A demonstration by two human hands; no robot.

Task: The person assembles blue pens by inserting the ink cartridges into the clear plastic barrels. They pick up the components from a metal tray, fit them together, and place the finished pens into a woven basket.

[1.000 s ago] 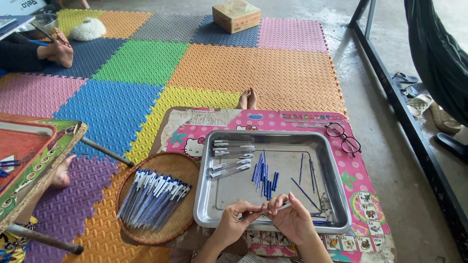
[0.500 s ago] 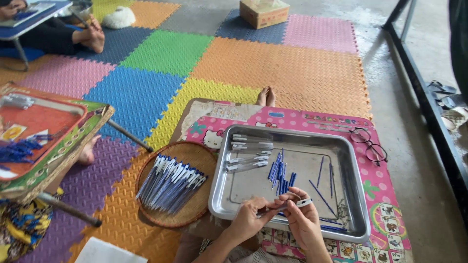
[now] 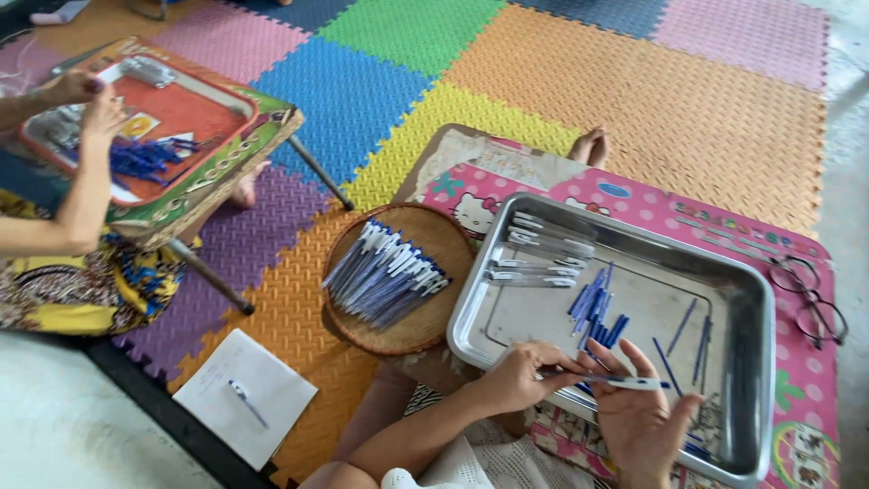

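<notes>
Pen (image 3: 625, 383) between both hands (image 3: 579, 398)

A small yellow label (image 3: 136, 125) lies on the red tray (image 3: 195, 109) at left

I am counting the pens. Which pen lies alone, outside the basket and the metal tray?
The pen on the white sheet of paper, lying on the floor mat left of the round woven basket. The others sit heaped in the basket or metal tray.
</notes>
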